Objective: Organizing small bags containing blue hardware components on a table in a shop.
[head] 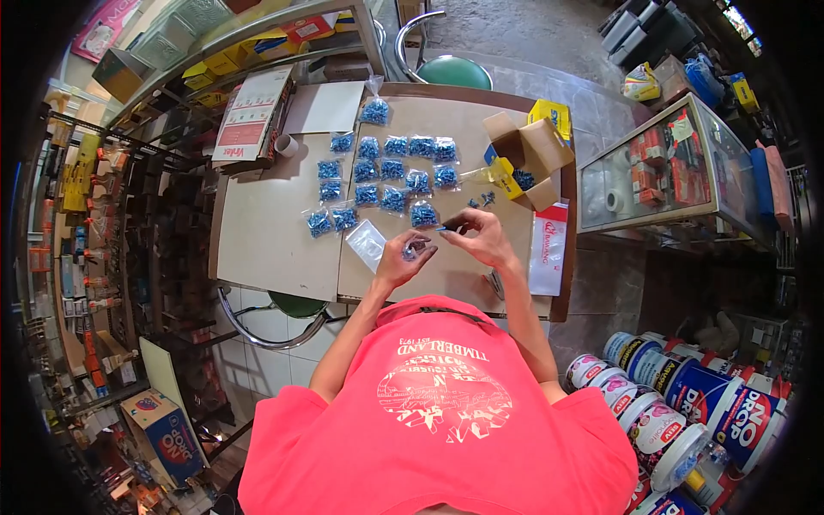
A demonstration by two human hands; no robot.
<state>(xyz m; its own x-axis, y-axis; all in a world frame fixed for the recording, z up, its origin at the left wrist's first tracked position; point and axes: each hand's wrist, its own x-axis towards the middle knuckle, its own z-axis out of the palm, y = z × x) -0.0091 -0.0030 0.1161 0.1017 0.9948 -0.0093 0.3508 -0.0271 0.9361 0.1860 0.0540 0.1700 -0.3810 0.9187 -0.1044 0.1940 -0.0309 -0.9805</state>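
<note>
My left hand [404, 255] is curled around a small clear plastic bag [409, 251] with some blue pieces in it. To its right, my right hand [475, 237] pinches a small blue piece [441, 228] between thumb and fingertips; it looks like a screw or wall plug. Filled clear bags of blue pieces [392, 169] lie in uneven rows beyond my hands, one of them [423, 214] just past my fingertips. Flat unused plastic bags [367, 244] lie left of my left hand. A few loose pieces [488, 197] rest near an open cardboard box [547, 151] holding more.
A larger filled bag [374, 111] stands at the table's far side. A white-and-red plastic packet [549, 251] lies at the right edge, and a stack of cardboard [253, 116] at the far left. Beyond the table stands a green stool [454, 72]; a glass cabinet [650, 167] is on the right.
</note>
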